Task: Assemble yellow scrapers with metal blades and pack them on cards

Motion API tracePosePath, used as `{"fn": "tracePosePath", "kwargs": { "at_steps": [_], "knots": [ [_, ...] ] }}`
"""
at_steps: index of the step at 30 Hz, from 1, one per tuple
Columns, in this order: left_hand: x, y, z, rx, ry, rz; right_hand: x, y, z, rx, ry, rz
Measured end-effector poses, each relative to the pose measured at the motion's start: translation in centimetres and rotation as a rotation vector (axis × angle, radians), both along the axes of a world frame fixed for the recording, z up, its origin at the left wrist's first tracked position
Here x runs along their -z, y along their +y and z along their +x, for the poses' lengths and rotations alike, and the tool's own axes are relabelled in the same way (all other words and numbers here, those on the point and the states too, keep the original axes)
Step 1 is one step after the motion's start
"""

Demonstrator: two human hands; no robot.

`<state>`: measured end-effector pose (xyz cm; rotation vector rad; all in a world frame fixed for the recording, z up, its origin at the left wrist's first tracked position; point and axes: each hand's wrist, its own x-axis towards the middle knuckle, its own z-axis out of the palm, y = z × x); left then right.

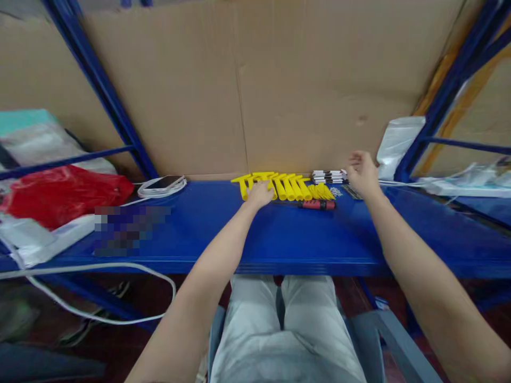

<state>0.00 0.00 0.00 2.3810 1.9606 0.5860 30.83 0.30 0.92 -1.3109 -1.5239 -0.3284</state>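
My left hand lies over the left part of a row of yellow T-shaped plastic handles, its fingers closed around one of them. My right hand is raised at the right end of the row, apart from the yellow parts. Its fingers are curled together, and whatever they may hold is too small to make out. Just below it lie thin dark strips. A red and black screwdriver rests in front of the handles. Small flat yellow pieces lie beside several small silvery bits.
Small white-and-black bundles stand against the cardboard backing. A phone and coiled white cable sit at the left rear. A red bag is further left. A silvery pouch leans by the right blue post. A cable loops below the table's front edge.
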Motion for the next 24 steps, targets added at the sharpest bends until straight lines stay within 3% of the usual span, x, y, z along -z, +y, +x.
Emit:
{"fn": "tracePosePath", "kwargs": {
  "at_steps": [4, 13, 24],
  "knots": [
    [0.1, 0.0, 0.1, -0.022, -0.001, -0.016, 1.0, 0.4, 0.4, 0.013, -0.076, -0.066],
    [-0.1, 0.0, 0.2, -0.021, -0.023, -0.076, 1.7, 0.3, 0.8, 0.082, -0.145, -0.385],
    [-0.4, -0.7, 0.6, -0.019, -0.038, -0.085, 2.4, 0.9, 1.0, 0.004, -0.148, -0.414]
  ]
}}
